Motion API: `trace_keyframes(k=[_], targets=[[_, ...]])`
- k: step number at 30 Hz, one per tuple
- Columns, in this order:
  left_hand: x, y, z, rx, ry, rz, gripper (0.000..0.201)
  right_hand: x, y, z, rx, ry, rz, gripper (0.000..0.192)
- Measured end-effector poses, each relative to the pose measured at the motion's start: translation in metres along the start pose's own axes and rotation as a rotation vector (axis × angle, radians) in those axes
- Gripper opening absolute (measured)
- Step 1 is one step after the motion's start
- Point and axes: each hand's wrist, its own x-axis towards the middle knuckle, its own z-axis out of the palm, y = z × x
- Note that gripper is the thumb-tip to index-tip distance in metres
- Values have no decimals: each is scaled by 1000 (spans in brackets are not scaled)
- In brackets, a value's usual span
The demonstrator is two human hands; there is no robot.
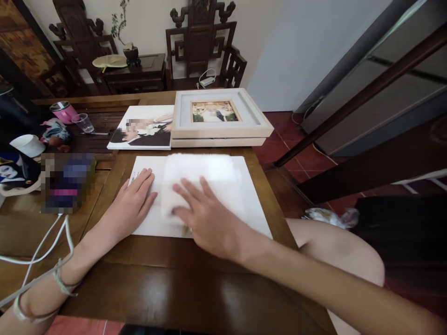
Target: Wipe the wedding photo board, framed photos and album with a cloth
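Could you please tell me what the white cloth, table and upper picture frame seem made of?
White cloth: probably soft cotton or microfibre, matt; its edges look fluffy, though blur leaves the fibre open.
Table: likely varnished brown wood, judging by the glossy reflections and plank seams.
Upper picture frame: perhaps pale wood with a smooth, matt finish, from its even beige edge.

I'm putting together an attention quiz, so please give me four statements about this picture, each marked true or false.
1. The right hand rests on a white cloth. True.
2. The left hand is wrapped around the pink mug. False: it lies on the white panel.
3. A potted plant stands on the dark side table. True.
4. The framed picture hangs on the wall. False: it lies face up on the table.
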Motion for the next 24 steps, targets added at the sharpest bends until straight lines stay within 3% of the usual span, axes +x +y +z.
trace_keyframes(k=[4,7,11,16,19,24], targets=[[-1,0,0,9,-4,5,51,-41,-32,5,53,80,-163,17],[-1,-1,2,14,2,6,51,-49,-32,2,123,32,-206,17],[-1,-1,3,8,24,8,50,-18,0,-7,131,-61,-72,38],[-2,-1,-1,-7,51,22,48,33,29,-7,-31,-27,82,49],[-3,-2,-2,-1,34,13,48,33,13,-1,-122,-3,56,41],[-4,-3,-1,9,23,23,49,-16,-35,7,-43,33,-179,20]])
